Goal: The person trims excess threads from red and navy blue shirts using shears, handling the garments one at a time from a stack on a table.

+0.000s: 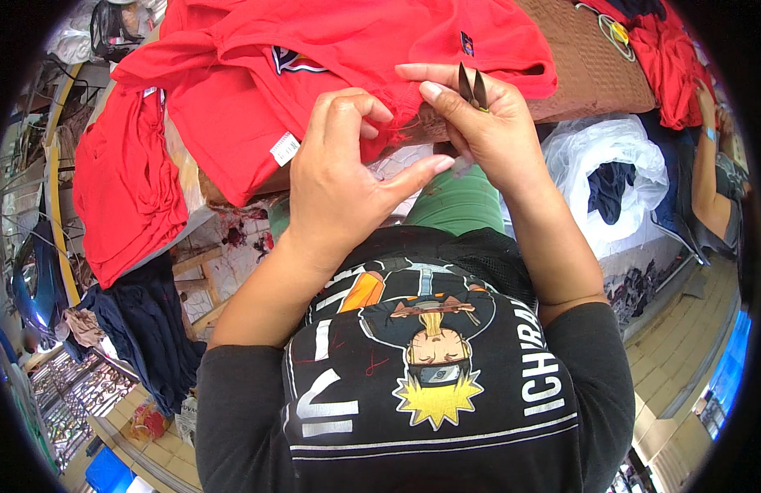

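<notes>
A red garment (356,49) lies spread in front of me, with a dark emblem and a white tag (284,149) on it. My left hand (339,156) is over its near edge, fingers bent and thumb stretched well apart from them. I see nothing gripped in it, though cloth shows behind its fingertips. Thread snips (472,86) rest in my right hand (500,123), blades pointing up between the fingers. That hand's index finger and thumb reach left toward the red cloth's edge. Whether they pinch a thread there is too small to tell.
Under the garment is a brown padded surface (586,70). More red cloth (130,181) hangs at the left, above dark blue cloth (142,329). A clear plastic bag (639,148) with dark cloth stands at the right. Another person's arm (707,164) touches red fabric (668,66) at far right.
</notes>
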`<state>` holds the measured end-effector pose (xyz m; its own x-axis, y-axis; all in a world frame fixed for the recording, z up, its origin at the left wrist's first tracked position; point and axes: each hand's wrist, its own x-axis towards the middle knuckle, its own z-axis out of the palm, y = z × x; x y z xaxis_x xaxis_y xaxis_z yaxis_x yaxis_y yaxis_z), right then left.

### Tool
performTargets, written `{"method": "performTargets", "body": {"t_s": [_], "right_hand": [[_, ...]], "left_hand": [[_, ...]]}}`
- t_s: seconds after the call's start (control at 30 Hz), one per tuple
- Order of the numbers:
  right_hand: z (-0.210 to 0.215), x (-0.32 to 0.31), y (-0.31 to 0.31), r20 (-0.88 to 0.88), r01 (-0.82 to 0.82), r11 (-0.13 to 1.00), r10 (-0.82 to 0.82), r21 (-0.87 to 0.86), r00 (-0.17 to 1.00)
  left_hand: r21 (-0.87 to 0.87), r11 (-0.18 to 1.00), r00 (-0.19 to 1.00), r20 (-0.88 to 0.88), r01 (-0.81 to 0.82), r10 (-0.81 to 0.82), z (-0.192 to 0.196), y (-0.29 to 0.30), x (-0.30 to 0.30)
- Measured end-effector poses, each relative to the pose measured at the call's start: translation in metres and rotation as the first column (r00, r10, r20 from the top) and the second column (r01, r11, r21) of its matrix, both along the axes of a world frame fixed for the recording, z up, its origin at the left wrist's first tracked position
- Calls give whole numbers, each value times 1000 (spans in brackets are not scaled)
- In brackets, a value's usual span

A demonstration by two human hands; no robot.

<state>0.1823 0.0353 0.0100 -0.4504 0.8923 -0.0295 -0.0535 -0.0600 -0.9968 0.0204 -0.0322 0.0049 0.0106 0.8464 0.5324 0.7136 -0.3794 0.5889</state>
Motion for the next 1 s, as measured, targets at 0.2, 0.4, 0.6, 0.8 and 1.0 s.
{"method": "performTargets", "body": {"t_s": [0.2, 0.4, 0.6, 0.8, 1.0], "right_hand": [[-2, -6, -5, -19, -15, 996, 14, -90, 1000], [-1, -4, -4, 26, -27, 998, 28, -53, 999], [-2, -2, 2, 84, -47, 996, 53, -74, 995], [0, 3, 9, 222, -145, 989, 135, 28, 966], [2, 18, 5, 407, -184, 867, -24, 462, 913]], "left_hand": [[-23, 991, 989, 77, -128, 130, -14, 10, 3], [15, 998, 997, 46, -56, 55, -7, 11, -4], [155, 987, 997, -73, 47, -36, -6, 18, -13], [-155, 980, 971, 223, 123, -86, 0, 20, -15], [-357, 902, 882, 469, 240, -49, -1, 22, -23]]}}
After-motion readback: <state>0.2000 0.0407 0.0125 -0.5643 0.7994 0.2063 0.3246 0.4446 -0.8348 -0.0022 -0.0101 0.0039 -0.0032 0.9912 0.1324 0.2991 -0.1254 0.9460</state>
